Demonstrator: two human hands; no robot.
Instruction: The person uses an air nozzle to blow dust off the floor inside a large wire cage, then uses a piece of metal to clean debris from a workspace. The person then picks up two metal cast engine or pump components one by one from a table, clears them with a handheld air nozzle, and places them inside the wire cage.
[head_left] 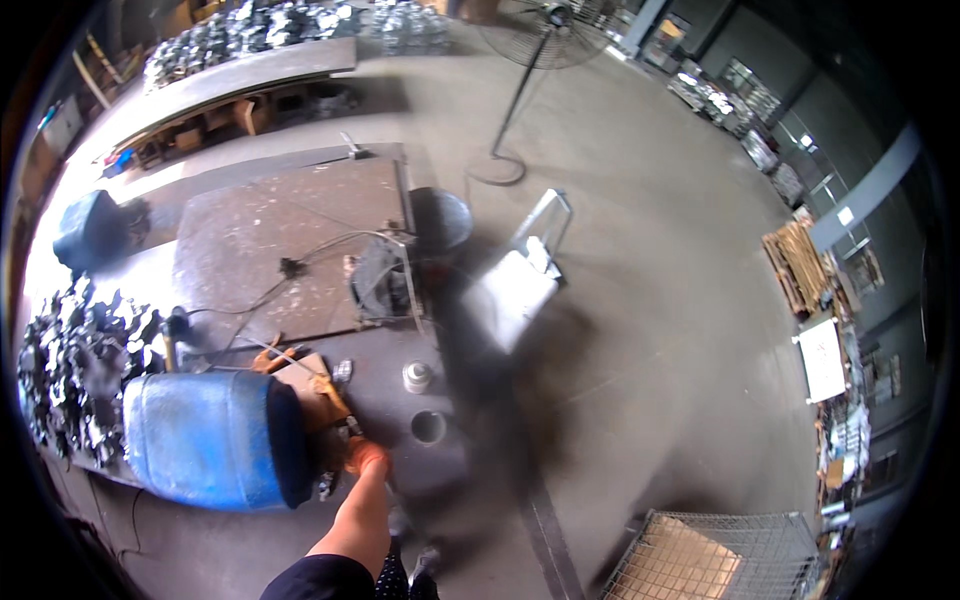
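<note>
My left hand (368, 458), in an orange glove, reaches from the lower edge to the workbench. Its fingers look closed near a small metallic end, but blur hides what they hold. Just beyond it lies a yellow-orange long-handled tool (332, 393), across a brown cardboard piece (305, 385). Another orange object (275, 357), perhaps a glove, is at the tool's far end. To the left of my hand a blue plastic drum (205, 440) lies on its side. A white-topped round container (417, 376) and a dark round cup (428, 427) stand to the right. My right hand is out of view.
Shiny metal parts (85, 375) are heaped at the left. A brown metal plate (270, 220) covers the far bench, with cables on it. A white folding seat (515, 290), a standing fan (525, 90) and a wire cage (715, 560) stand on the floor.
</note>
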